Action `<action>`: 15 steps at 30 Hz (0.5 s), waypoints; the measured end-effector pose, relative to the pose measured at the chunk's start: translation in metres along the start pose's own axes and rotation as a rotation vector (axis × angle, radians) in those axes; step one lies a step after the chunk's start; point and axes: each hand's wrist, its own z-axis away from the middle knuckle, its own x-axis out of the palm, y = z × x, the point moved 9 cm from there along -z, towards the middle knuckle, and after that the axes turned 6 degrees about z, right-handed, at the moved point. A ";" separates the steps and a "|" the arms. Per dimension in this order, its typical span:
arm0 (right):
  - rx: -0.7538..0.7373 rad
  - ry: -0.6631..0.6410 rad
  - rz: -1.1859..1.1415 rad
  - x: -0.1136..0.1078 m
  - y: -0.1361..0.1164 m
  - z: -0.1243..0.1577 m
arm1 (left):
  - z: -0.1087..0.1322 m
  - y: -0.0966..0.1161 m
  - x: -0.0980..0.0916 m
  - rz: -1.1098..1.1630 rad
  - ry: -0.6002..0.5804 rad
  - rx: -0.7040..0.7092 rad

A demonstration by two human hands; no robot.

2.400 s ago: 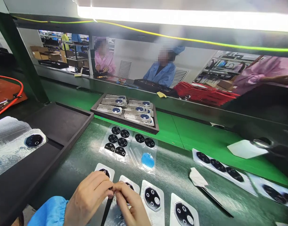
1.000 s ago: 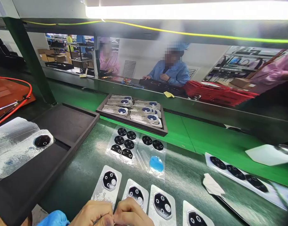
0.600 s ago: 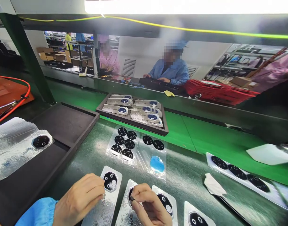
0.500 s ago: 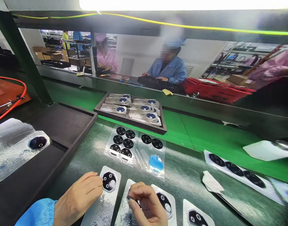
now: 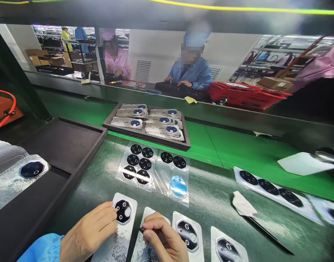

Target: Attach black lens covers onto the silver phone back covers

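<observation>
My left hand (image 5: 92, 227), fingers closed together, rests on the leftmost silver plate (image 5: 116, 242). Its fingertips touch the edge of that plate's black octagonal piece (image 5: 124, 211), which has white-ringed holes; anything between them is hidden. My right hand (image 5: 165, 236) pinches a thin dark piece (image 5: 142, 230) between thumb and forefinger, over the second silver plate (image 5: 141, 247). Only a dark edge of this piece shows, and the hand covers the plate's upper part. To the right lie a third plate (image 5: 198, 233) and a fourth plate (image 5: 214, 234), both with black octagonal pieces.
Clear sheets (image 5: 153, 183) with black round stickers and a blue one lie ahead. Behind them stands a tray (image 5: 187, 143) of silver plates. A dark tray (image 5: 74, 174) is at left, a black stick (image 5: 272, 233) with white tip at right. Co-workers (image 5: 192, 69) sit beyond.
The camera view has shifted, so the bench appears slightly higher and further left. My right hand has moved a little left, uncovering more of the third plate. My left hand stays at the first plate.
</observation>
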 end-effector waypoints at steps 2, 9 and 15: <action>-0.006 -0.005 0.011 0.001 0.000 0.000 | 0.002 -0.001 0.003 -0.007 -0.027 0.000; -0.051 -0.020 0.033 0.001 -0.002 -0.001 | 0.005 -0.001 0.009 -0.042 -0.053 0.023; -0.050 -0.022 0.039 0.003 -0.003 -0.001 | 0.003 0.007 0.004 -0.143 0.007 0.100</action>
